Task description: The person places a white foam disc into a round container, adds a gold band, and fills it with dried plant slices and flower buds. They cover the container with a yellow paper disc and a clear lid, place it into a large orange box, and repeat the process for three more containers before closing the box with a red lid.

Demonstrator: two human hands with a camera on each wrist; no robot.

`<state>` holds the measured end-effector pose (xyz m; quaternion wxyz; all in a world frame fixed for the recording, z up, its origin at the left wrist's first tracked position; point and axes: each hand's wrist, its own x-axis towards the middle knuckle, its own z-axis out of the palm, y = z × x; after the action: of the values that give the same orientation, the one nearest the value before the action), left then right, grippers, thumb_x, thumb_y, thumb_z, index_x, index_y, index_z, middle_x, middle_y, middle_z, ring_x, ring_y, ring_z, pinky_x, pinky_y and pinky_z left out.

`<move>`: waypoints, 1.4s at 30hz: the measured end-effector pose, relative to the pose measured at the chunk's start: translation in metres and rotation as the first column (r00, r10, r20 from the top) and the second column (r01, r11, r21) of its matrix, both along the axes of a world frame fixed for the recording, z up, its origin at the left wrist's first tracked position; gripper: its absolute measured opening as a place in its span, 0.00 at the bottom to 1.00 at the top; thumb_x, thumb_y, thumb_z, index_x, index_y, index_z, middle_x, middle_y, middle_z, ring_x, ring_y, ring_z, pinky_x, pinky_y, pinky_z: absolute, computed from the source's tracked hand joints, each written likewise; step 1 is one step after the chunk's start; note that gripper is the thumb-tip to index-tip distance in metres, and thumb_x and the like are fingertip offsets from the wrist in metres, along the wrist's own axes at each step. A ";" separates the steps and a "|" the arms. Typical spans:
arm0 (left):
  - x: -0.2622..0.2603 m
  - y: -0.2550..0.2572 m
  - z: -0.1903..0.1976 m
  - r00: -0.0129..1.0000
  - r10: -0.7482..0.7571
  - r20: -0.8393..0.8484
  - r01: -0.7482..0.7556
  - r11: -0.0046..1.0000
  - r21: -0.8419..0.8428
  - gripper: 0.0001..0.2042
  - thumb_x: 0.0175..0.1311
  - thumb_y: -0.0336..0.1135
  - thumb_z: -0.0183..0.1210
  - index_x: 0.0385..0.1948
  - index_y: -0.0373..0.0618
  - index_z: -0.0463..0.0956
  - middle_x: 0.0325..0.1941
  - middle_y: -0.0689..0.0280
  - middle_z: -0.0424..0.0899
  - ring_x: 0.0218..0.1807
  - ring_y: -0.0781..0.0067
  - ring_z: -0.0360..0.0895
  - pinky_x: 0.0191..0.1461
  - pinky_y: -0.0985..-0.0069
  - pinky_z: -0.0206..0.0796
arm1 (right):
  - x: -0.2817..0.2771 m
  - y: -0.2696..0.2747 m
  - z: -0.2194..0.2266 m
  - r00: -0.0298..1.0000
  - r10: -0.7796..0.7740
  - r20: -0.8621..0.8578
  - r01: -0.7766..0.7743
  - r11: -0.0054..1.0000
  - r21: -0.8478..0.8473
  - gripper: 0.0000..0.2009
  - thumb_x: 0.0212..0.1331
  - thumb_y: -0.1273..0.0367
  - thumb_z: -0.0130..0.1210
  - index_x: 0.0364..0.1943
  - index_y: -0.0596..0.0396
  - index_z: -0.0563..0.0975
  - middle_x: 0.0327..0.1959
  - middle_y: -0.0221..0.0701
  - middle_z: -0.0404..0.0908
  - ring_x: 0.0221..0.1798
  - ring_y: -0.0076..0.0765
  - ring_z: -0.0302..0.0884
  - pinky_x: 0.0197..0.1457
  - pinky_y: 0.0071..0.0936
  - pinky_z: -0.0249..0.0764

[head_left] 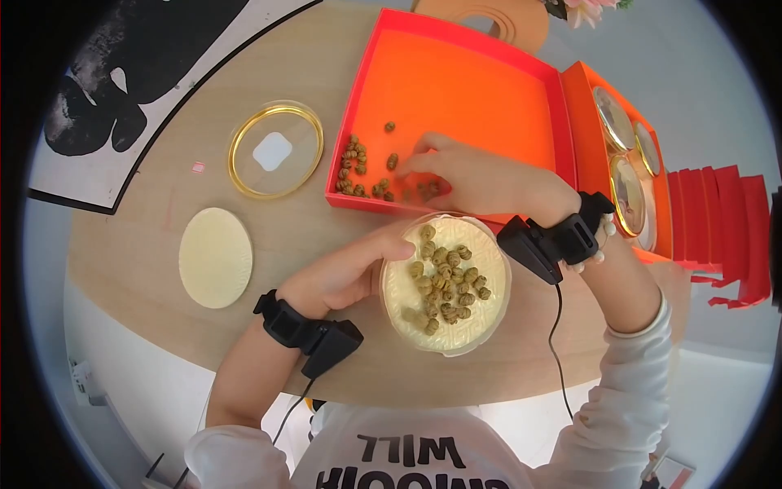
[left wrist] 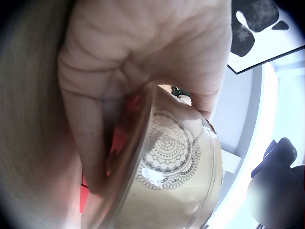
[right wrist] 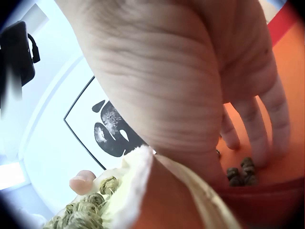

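My left hand (head_left: 350, 273) grips a round clear jar (left wrist: 167, 191) by its side, thumb over the rim and the fingers along the wall. Pale gold embossed padding (head_left: 407, 297) fills its mouth, and a pile of small dried green-brown herb coils (head_left: 444, 281) lies on top. My right hand (head_left: 464, 175) reaches into a red box with an orange floor (head_left: 464, 90), just beyond the jar. In the right wrist view its long fingers point down to that floor, beside a few coils (right wrist: 242, 174). More coils (head_left: 354, 155) lie in the box's near left corner.
A clear gold-rimmed lid (head_left: 277, 151) and a pale round pad (head_left: 216, 257) lie left of the box. To the right stands an orange box part (head_left: 582, 106) with several gold-rimmed jars (head_left: 626, 191), beside red folded pieces (head_left: 717, 220). A black-and-white picture (head_left: 122, 73) is at the upper left.
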<state>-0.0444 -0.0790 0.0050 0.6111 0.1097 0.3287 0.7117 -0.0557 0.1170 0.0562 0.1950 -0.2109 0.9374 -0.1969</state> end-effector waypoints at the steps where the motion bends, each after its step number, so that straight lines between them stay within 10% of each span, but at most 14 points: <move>1: 0.000 0.000 0.000 1.000 -0.010 -0.006 0.010 1.000 -0.007 0.29 0.56 0.40 0.48 0.60 0.45 0.51 0.58 0.65 0.63 0.57 0.74 0.64 0.56 0.74 0.61 | 0.000 0.000 -0.001 1.000 0.004 0.011 -0.003 1.000 -0.022 0.16 0.46 0.73 0.56 0.44 0.49 0.72 0.39 0.34 0.69 0.42 0.34 0.69 0.44 0.27 0.68; 34: 0.000 0.000 0.001 1.000 0.010 0.010 -0.010 1.000 0.011 0.29 0.56 0.40 0.47 0.61 0.44 0.51 0.58 0.64 0.63 0.58 0.74 0.63 0.58 0.75 0.59 | 0.016 -0.004 0.055 0.980 -0.177 0.096 0.198 0.927 -0.317 0.07 0.44 0.76 0.55 0.30 0.59 0.73 0.30 0.29 0.74 0.29 0.24 0.73 0.33 0.21 0.72; 42: 0.000 0.001 -0.003 1.000 0.002 0.020 -0.003 0.999 0.041 0.30 0.55 0.41 0.48 0.61 0.44 0.50 0.58 0.63 0.62 0.59 0.73 0.62 0.58 0.75 0.59 | 0.066 -0.013 0.056 0.980 -0.117 -0.161 0.092 0.983 -0.156 0.10 0.41 0.79 0.55 0.32 0.58 0.72 0.29 0.32 0.71 0.29 0.33 0.73 0.32 0.24 0.70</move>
<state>-0.0444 -0.0780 0.0024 0.6110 0.1148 0.3083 0.7201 0.0098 0.1043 0.1121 0.0877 -0.1909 0.9432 -0.2572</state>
